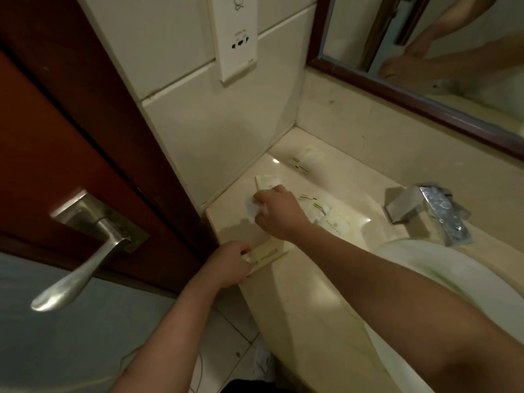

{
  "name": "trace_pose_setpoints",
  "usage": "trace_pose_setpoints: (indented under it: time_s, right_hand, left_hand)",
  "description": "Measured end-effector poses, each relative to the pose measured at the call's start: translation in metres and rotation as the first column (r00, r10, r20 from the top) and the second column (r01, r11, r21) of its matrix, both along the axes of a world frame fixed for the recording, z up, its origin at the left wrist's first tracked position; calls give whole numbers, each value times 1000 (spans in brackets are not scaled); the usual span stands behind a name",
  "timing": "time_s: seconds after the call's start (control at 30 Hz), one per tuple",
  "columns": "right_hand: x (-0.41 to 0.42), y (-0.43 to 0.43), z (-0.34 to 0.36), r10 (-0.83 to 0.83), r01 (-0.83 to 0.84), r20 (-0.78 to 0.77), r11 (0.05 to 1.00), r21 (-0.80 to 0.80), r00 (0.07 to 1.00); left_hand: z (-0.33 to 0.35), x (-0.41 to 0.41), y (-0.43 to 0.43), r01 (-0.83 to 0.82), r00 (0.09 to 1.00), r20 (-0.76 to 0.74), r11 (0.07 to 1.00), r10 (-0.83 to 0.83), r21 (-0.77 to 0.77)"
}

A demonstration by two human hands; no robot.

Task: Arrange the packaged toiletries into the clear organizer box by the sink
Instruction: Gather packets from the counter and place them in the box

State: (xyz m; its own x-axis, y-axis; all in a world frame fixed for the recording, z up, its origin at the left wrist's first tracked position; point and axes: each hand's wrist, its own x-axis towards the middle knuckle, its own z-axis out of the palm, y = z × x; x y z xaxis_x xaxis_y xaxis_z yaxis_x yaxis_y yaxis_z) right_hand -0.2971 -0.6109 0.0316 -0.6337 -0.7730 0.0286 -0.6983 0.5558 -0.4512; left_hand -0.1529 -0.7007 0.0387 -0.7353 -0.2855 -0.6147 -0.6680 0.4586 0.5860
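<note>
Several cream packaged toiletries lie on the beige counter (312,293) left of the sink. My left hand (229,263) grips one end of a long flat cream packet (266,254) at the counter's front-left corner. My right hand (279,215) is curled, knuckles up, over a small white packet (256,209). Just beyond it lies another cream packet (266,181). More packets rest near the back corner (301,163) and to the right of my right wrist (337,222). A faint translucent rectangle (243,231) between my hands may be the clear organizer box; its edges are hard to make out.
A chrome faucet (431,214) stands behind the white basin (442,268) at the right. A tiled wall (212,137) and a dark wooden door with a metal lever handle (85,259) close in on the left. The mirror (425,52) hangs above the backsplash.
</note>
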Motion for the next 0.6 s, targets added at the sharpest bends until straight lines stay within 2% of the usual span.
trace_pose_setpoints:
  time_s: [0.07,0.1,0.17,0.23,0.27,0.3,0.33,0.43,0.6]
  right_hand:
    - [5,17,20,-160,211,234,954,-212,959]
    - [7,30,31,-211,338,385,892,-300,899]
    - [12,59,57,-238,600,668,702,-384,705]
    - [16,96,79,-190,808,871,501,-311,453]
    - [21,115,88,-160,881,935,415,-226,315]
    - [28,138,91,-153,922,961,350,-165,230]
    - [37,160,91,-169,934,962,323,-151,214]
    - [71,226,84,-247,935,934,306,-178,259]
    - [135,335,79,-244,984,955,84,-155,171]
  left_hand:
    - [7,2,3,5,1000,17,999,-5,42]
    - [11,2,6,-1,1000,18,997,0,75]
    - [22,1,16,-1,1000,-3,988,1,152]
    - [32,-2,34,20,999,-45,966,-9,257]
    - [37,-5,44,33,997,-71,947,-10,320]
    - [41,-8,57,56,995,-98,924,-21,379]
    - [46,-10,72,84,992,-126,901,-33,426]
    - [56,-18,126,181,977,-193,843,-94,506]
    - [63,-11,238,356,932,-253,785,-259,507]
